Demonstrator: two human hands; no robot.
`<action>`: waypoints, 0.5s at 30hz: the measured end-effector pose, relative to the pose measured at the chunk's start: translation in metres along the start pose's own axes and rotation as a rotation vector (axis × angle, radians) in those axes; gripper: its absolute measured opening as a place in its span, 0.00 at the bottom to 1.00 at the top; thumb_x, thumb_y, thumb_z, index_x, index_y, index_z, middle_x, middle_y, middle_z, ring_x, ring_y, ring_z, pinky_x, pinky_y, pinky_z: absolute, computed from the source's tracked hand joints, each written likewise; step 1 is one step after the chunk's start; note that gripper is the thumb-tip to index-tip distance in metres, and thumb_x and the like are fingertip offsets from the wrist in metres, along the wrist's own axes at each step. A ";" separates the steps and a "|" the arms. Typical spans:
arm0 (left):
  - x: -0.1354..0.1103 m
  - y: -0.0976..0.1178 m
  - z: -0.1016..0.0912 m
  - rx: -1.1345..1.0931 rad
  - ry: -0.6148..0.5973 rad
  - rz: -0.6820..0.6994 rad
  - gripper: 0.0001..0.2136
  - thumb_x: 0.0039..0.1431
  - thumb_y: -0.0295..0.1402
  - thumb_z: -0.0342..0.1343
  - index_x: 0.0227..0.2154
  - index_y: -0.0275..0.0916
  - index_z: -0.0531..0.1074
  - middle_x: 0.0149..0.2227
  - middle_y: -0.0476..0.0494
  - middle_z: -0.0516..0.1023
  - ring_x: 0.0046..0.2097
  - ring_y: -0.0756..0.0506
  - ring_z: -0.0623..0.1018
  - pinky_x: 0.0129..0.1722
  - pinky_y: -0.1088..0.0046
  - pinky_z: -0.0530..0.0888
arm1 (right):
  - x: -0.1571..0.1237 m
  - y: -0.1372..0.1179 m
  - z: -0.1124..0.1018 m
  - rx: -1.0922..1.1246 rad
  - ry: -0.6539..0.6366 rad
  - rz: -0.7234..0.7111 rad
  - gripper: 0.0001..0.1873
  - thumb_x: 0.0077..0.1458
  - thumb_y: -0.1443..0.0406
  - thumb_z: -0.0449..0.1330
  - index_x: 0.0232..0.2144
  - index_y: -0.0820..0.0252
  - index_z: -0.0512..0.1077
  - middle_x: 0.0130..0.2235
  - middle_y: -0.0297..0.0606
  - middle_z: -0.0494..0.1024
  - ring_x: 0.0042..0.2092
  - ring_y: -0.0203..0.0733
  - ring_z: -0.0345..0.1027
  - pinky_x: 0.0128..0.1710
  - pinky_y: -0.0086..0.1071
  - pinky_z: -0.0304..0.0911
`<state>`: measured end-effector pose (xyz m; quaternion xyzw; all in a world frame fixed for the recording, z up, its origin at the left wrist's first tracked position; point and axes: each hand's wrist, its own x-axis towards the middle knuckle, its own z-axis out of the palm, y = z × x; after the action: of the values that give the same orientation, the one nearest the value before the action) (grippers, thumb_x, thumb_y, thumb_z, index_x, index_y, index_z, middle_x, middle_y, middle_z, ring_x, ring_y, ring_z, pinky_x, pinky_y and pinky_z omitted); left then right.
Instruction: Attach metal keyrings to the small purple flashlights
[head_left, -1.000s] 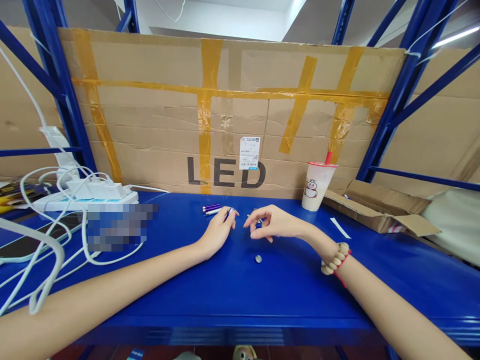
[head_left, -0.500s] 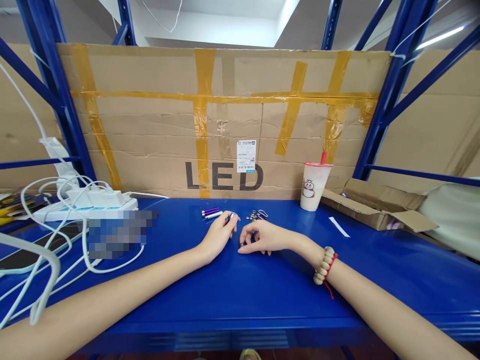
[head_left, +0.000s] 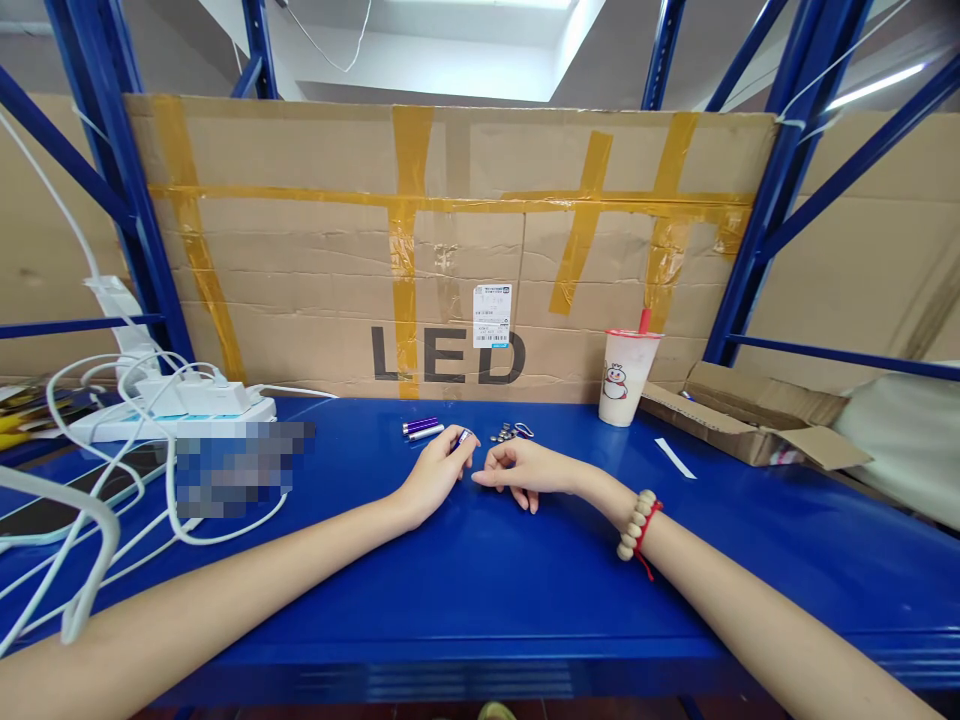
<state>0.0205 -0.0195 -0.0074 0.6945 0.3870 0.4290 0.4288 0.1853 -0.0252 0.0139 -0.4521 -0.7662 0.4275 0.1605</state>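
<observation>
My left hand [head_left: 437, 470] rests on the blue shelf top [head_left: 480, 580], its fingers closed round a small blue-purple tube [head_left: 464, 437] whose tip sticks out towards the right. My right hand [head_left: 525, 467] lies just beside it. Its fingers are curled and its thumb and forefinger are pinched together a few centimetres from the tube's tip. What the pinch holds is hidden. Just beyond my left hand lie two more small tubes [head_left: 421, 428], one purple and one silver. A little heap of small metal parts [head_left: 511, 433] sits behind my right hand.
A taped cardboard panel marked LED [head_left: 450, 250] closes the back. A drink cup with a red straw [head_left: 628, 377] and an open cardboard box [head_left: 750, 415] stand to the right, near a white paper strip [head_left: 673, 456]. On the left are a power strip with chargers [head_left: 180, 405], white cables and a phone [head_left: 52, 512].
My right hand reached down to a small round metal disc lying on the shelf, then moved up beside my left hand. The disc is no longer in view.
</observation>
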 end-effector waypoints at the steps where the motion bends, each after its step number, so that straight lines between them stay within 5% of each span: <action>1: 0.000 0.000 0.000 0.000 0.001 -0.002 0.14 0.55 0.44 0.46 0.30 0.37 0.64 0.23 0.53 0.62 0.25 0.52 0.62 0.23 0.77 0.58 | 0.000 0.000 0.000 0.001 -0.002 -0.002 0.25 0.42 0.46 0.59 0.24 0.62 0.62 0.17 0.25 0.64 0.15 0.26 0.60 0.12 0.20 0.58; 15: 0.000 0.002 0.001 0.016 -0.014 -0.005 0.11 0.55 0.42 0.46 0.29 0.38 0.63 0.23 0.53 0.62 0.24 0.53 0.62 0.24 0.77 0.58 | 0.005 0.008 0.000 0.020 0.029 -0.040 0.24 0.43 0.47 0.59 0.30 0.61 0.60 0.25 0.27 0.68 0.16 0.25 0.61 0.11 0.20 0.59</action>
<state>0.0216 -0.0199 -0.0058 0.7000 0.3891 0.4198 0.4270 0.1872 -0.0189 0.0066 -0.4411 -0.7684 0.4254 0.1847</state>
